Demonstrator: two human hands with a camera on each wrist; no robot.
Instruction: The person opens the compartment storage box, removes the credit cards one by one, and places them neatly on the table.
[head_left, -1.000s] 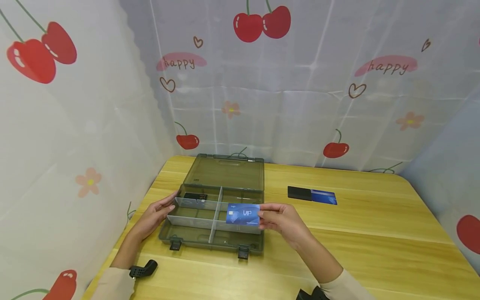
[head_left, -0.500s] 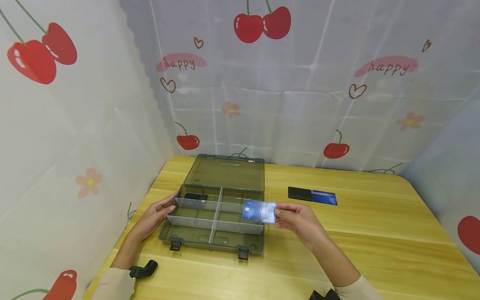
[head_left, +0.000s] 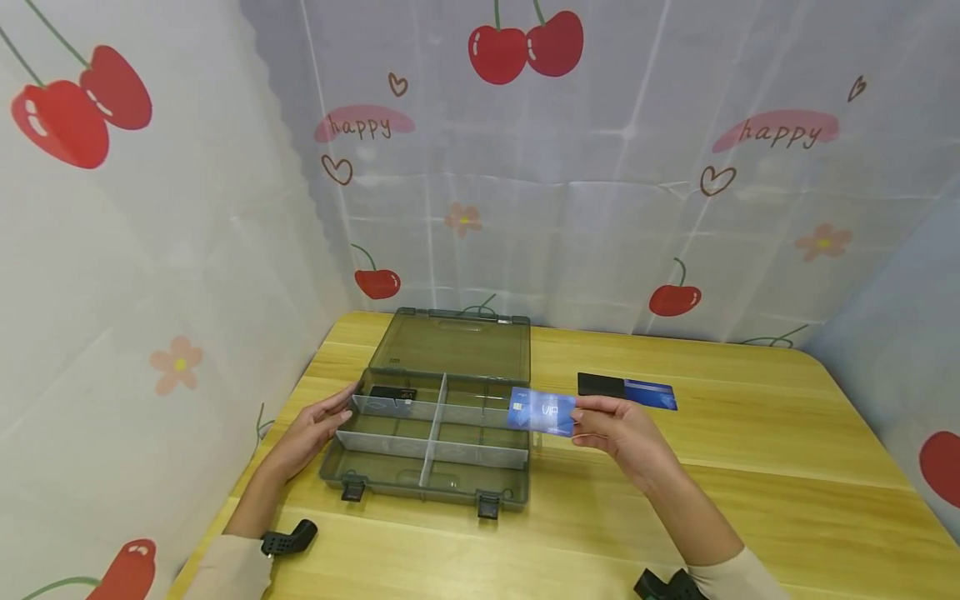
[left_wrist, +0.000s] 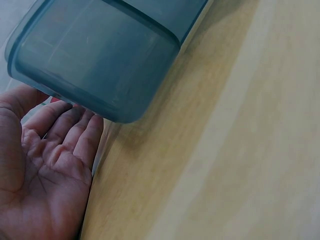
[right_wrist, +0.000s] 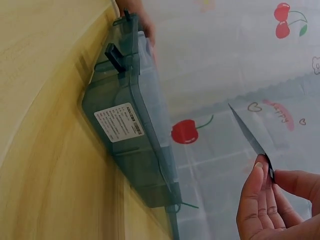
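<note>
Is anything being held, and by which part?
The right hand pinches a blue chip card by the end opposite its chip; the left hand touches the compartment box.

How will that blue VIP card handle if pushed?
The blue VIP card is probably stiff: pinched at one end by the right hand, it juts nearly straight. It looks thin, so likely light; its shiny face may slip.

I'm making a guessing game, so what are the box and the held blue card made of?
The box looks like glossy plastic: it's see-through, tinted and has shiny spots. The blue card seems thin, shiny plastic: it catches light and looks stiff, but coated cardboard is possible.
</note>
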